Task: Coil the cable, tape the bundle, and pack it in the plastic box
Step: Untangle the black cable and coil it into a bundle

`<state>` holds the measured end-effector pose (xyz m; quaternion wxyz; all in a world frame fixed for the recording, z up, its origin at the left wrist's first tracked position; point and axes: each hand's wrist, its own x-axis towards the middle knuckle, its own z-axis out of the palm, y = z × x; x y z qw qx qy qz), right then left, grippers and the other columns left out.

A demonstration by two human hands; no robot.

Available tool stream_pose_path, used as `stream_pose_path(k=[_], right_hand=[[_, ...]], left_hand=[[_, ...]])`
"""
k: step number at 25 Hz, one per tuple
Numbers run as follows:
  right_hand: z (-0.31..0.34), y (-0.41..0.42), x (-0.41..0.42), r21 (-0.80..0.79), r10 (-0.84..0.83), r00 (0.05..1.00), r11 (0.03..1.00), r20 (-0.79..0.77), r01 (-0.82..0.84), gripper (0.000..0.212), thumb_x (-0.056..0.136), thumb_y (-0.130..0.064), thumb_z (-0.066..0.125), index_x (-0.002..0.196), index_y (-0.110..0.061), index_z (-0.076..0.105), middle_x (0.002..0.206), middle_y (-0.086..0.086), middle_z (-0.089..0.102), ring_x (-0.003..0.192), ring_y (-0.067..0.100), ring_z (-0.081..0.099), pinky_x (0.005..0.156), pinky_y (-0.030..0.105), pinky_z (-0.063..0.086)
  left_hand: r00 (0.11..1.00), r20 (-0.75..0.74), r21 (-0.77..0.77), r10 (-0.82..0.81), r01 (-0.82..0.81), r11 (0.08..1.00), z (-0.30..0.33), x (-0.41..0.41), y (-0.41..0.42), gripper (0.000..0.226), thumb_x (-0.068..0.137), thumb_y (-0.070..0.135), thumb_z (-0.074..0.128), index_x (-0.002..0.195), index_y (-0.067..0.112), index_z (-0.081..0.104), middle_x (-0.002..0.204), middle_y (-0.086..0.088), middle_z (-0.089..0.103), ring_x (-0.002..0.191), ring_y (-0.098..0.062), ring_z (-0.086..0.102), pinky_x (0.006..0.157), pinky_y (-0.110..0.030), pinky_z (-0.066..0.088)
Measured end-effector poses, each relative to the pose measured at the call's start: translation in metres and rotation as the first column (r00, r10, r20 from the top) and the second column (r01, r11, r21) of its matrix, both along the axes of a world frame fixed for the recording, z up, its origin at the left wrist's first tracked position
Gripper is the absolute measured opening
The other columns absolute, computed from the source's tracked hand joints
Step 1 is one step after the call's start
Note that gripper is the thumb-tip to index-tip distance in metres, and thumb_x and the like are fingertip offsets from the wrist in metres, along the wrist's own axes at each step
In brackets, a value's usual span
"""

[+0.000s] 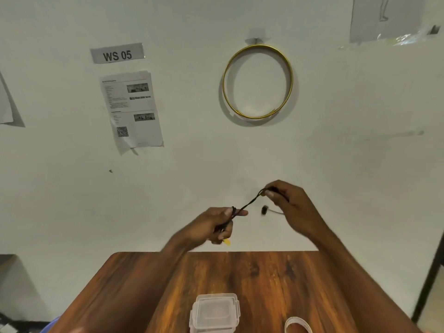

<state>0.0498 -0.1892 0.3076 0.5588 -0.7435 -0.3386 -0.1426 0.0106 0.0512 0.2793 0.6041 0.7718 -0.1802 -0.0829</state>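
Note:
A thin black cable (pixel 247 205) is stretched in the air between my two hands, above the far edge of the wooden table (pixel 149 284). My left hand (pixel 211 224) pinches its lower end, with a small yellow bit showing below the fingers. My right hand (pixel 290 200) grips the upper end, and a dark plug (pixel 264 210) dangles beneath it. A clear plastic box (pixel 215 311) with its lid on rests at the near edge of the table. Beside it on the right lies a roll of tape (pixel 298 324), partly cut off by the frame.
A white wall stands right behind the table, with a gold hoop (pixel 227 73), a "WS 05" label (pixel 117 54) and a printed sheet (pixel 131 109) on it. A black frame post (pixel 430 280) rises at the right edge.

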Motion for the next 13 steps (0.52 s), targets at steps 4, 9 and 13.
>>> stream_pose_path(k=[4, 9, 13], right_hand=[[-0.003, 0.015, 0.021, -0.011, 0.081, 0.980, 0.996, -0.183, -0.084, 0.019, 0.098, -0.012, 0.051, 0.090, -0.011, 0.069, 0.052, -0.019, 0.055, 0.049, 0.001, 0.043, 0.047, 0.010, 0.033], [-0.064, 0.054, 0.010, 0.035, 0.183, 0.914, 0.982, -0.361, -0.183, 0.022, 0.098, -0.024, 0.053, 0.082, -0.026, 0.069, 0.053, -0.012, 0.043, 0.047, 0.011, 0.033, 0.045, 0.023, 0.028], [-0.091, 0.066, -0.018, -0.039, 0.246, 0.857, 0.955, -0.454, -0.295, 0.018, 0.099, -0.020, 0.050, 0.105, -0.017, 0.067, 0.055, -0.006, 0.051, 0.053, 0.013, 0.047, 0.055, 0.029, 0.042]], left_hand=[[0.957, -0.071, -0.587, -0.283, 0.189, 0.787, -0.007, -0.032, -0.030, 0.055, 0.103, 0.034, 0.028, 0.135, -0.005, 0.049, 0.048, 0.004, 0.034, 0.032, -0.004, 0.020, 0.039, -0.021, 0.020], [0.995, 0.091, -0.834, -0.049, 0.103, 0.541, 0.026, -0.023, -0.036, 0.055, 0.101, 0.036, 0.032, 0.137, -0.003, 0.046, 0.048, 0.004, 0.039, 0.032, -0.004, 0.034, 0.041, -0.018, 0.031], [0.882, 0.104, -0.706, 0.459, -0.260, 0.659, 0.039, 0.012, -0.015, 0.045, 0.105, 0.030, 0.035, 0.122, -0.008, 0.053, 0.059, 0.003, 0.053, 0.064, -0.015, 0.071, 0.067, -0.022, 0.048]])
